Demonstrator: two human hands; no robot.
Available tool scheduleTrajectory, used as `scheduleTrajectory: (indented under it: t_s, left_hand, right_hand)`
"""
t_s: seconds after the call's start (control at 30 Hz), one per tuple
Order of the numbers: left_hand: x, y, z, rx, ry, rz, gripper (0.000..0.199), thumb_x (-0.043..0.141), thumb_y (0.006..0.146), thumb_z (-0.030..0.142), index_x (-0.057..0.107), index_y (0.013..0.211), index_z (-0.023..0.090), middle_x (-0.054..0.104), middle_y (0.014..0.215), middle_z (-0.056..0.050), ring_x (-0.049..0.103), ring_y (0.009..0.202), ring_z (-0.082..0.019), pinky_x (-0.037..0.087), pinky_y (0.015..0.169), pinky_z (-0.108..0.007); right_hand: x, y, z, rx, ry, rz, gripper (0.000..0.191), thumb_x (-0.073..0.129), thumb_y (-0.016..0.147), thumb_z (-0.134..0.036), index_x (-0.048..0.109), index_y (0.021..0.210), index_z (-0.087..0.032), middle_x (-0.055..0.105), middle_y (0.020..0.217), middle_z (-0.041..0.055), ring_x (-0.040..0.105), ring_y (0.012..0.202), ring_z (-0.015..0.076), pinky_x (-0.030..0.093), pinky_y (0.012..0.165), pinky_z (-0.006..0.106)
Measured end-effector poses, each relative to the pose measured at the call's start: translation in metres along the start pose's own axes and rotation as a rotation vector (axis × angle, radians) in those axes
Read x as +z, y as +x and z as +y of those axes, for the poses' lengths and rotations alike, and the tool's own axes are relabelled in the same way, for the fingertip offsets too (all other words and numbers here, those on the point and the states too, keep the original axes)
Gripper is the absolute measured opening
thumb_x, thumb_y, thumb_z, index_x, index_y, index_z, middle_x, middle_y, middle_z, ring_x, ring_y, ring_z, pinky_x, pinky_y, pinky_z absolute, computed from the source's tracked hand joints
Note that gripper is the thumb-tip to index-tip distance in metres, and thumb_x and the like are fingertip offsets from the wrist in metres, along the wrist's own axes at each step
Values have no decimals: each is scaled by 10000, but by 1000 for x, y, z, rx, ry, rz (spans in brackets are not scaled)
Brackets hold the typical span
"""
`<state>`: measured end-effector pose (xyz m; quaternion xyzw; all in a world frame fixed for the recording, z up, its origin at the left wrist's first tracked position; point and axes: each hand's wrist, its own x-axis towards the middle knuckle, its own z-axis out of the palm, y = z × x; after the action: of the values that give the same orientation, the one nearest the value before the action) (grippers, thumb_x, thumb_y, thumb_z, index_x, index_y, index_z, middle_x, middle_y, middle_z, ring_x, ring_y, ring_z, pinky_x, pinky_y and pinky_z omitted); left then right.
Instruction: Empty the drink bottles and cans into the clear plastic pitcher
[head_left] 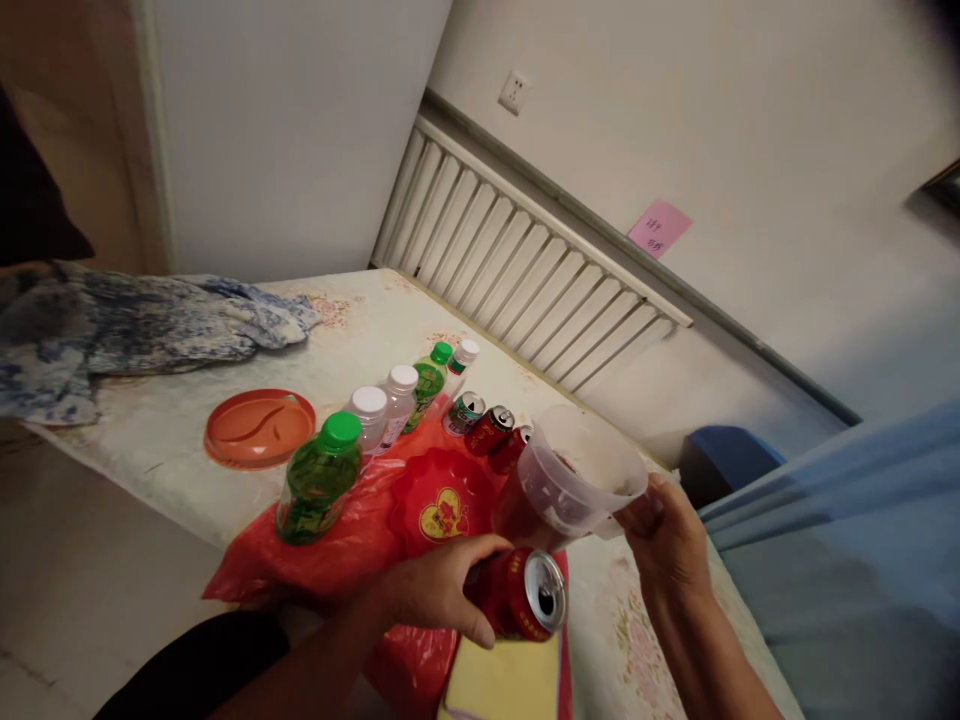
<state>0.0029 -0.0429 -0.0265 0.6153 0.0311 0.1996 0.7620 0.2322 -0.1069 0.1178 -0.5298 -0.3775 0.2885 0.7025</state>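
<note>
My left hand (442, 588) is wrapped round a red can (517, 595), tilted so that its opened top faces right, over a yellow pad (504, 680). My right hand (664, 530) grips the handle of a clear plastic measuring jug (574, 485), held just above and right of the can. A red scalloped dish (442, 500) with a yellow heart lies on a red plastic bag (315, 570), left of the jug. Behind the dish, two red cans (490, 431) and a green can (463, 413) stand near the jug.
Green-capped bottles (319, 480) and white-capped bottles (369, 418) stand in a row on the left. An orange lid (260, 428) and crumpled patterned cloth (172, 320) lie farther left on the flowered tablecloth (352, 310). A radiator (517, 260) runs along the back wall; a blue curtain (847, 540) hangs right.
</note>
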Motion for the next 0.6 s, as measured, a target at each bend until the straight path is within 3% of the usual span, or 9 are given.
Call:
scheduleTrajectory:
  t_s: [0.1, 0.37, 0.6]
  left_hand:
    - [5, 1, -4, -60, 21, -70, 891, 886, 468, 227, 518, 1279, 231, 613, 1249, -54, 542, 1174, -320, 410, 1003, -436]
    - [10, 6, -2, -182, 130, -102, 898, 918, 392, 303, 577, 1220, 226, 646, 1129, -39, 585, 1064, -322, 470, 901, -414]
    - [11, 8, -2, -170, 221, -84, 911, 914, 382, 387, 589, 1218, 228, 655, 1113, -46, 595, 1010, -334, 498, 842, -396]
  right_hand:
    - [16, 7, 16, 9, 98, -13, 395, 607, 763, -294, 309, 515, -217, 184, 474, -109, 94, 417, 63, 123, 371, 220]
    - [57, 8, 62, 74, 226, -49, 409, 620, 740, -312, 297, 510, -213, 210, 441, -117, 85, 398, 54, 104, 388, 230]
    - [64, -1, 91, 85, 204, -70, 416, 610, 758, -304, 281, 518, -217, 221, 468, -111, 106, 423, 66, 111, 416, 244]
